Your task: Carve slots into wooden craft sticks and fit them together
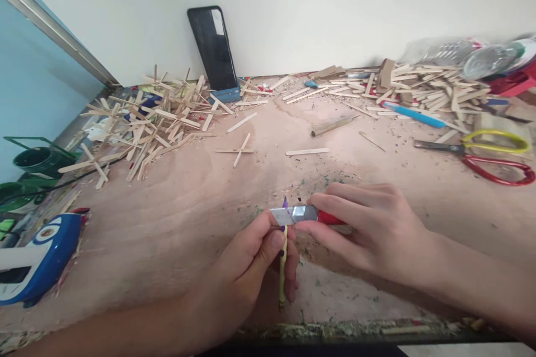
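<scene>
Near the front middle of the table, my left hand (pixel 255 259) is closed around a thin yellow crayon or pencil (pixel 282 273) with dark spots and a purple tip that points away from me. My right hand (pixel 368 223) grips a red-handled utility knife (pixel 305 213). Its blade lies across the stick just below the purple tip, close to my left thumb and forefinger. Small dark green and purple shavings (pixel 330 178) are scattered on the wood around both hands.
Popsicle sticks are heaped at the left (pixel 167 117) and right back. A phone (pixel 213 47) leans on the wall. Scissors (pixel 460 148), a blue pen (pixel 414 114) and plastic bottles (pixel 444 50) are at the right. A blue-white device (pixel 42 259) sits at the left.
</scene>
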### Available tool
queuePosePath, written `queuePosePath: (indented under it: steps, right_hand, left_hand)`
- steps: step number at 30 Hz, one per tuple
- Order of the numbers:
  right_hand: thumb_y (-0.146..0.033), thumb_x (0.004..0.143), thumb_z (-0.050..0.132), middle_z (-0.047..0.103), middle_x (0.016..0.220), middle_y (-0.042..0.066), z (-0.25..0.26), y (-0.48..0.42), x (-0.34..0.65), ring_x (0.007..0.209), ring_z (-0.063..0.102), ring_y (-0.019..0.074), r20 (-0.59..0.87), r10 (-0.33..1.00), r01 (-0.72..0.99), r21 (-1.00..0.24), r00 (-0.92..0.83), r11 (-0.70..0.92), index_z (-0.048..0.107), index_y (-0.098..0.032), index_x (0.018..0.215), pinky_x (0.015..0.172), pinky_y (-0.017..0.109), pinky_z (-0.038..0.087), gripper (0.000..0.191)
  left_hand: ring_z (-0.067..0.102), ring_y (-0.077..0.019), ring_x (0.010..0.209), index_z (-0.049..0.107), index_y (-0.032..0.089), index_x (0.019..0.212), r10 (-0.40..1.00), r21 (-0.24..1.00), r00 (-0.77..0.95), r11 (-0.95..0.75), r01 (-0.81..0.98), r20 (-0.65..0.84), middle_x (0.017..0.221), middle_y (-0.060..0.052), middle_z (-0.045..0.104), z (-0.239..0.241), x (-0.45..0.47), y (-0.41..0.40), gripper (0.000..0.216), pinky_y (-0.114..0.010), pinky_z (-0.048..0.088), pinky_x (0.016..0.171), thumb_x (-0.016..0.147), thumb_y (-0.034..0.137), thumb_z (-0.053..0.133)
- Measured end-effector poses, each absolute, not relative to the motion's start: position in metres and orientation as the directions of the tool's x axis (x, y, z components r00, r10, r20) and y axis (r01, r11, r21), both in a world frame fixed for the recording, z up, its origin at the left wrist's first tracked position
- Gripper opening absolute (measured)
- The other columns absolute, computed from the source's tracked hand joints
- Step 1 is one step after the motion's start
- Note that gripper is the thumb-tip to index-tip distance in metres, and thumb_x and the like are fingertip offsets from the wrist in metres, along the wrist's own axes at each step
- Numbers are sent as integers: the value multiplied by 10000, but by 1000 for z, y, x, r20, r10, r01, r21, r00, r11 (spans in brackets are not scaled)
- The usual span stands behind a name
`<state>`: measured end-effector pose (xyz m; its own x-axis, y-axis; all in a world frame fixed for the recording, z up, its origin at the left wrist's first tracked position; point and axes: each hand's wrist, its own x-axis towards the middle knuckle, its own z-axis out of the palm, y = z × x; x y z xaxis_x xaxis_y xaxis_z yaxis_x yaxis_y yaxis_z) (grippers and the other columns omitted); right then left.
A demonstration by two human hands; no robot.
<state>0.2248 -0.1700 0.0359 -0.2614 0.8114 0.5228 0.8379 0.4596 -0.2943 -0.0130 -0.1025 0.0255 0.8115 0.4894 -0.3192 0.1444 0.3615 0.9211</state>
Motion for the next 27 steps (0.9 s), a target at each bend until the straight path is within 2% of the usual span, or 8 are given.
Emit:
queuePosePath:
  steps: [3,6,8,12,17,27]
  right_hand:
    - [-368,1169,665,613,705,-28,45,-168,229,561,504,83,519,828,861,-301,-213,410,742,-163,974,535,266,396,293]
    - [-338,1169,662,540,634,-35,59,-164,235,523,428,75,537,841,894,-345,-62,286,708,-171,859,498,258,342,355]
    - [-326,1159,677,511,617,-38,64,-162,237,527,414,77,554,833,892,-376,1,249,692,-173,833,497,256,331,360]
    - [-311,1145,706,570,680,-34,58,-164,236,557,457,69,569,817,855,-372,-96,360,725,-159,918,532,236,379,274]
    - [-338,1155,690,613,712,-22,44,-166,233,600,522,89,557,797,808,-345,-233,477,706,-156,938,570,259,406,284]
    - [-390,1190,624,592,712,-15,38,-166,231,584,476,92,513,808,794,-344,-288,502,669,-159,909,564,280,340,367]
  left_hand:
    - [648,-158,730,573,236,999,463,916,821,365,168,-335,783,20,666,26,-14,-104,443,-325,561,823,1182,633,504]
    - [652,-162,716,573,235,1043,368,894,854,393,215,-368,796,13,676,25,-15,-106,478,-314,552,757,1145,702,547]
    - [665,-155,714,559,237,1064,351,878,863,439,190,-362,801,20,679,23,-15,-105,481,-306,564,753,1139,712,561]
    - [706,-150,759,522,244,1101,432,877,843,472,92,-321,831,31,700,18,-13,-99,387,-315,578,833,1188,621,524]
    - [708,-142,786,560,236,1114,449,877,841,476,58,-300,869,18,726,20,-14,-97,369,-293,534,795,1209,586,492]
    - [705,-135,811,629,221,1164,435,890,849,448,84,-299,891,21,743,17,-19,-99,428,-287,548,842,1195,634,518]
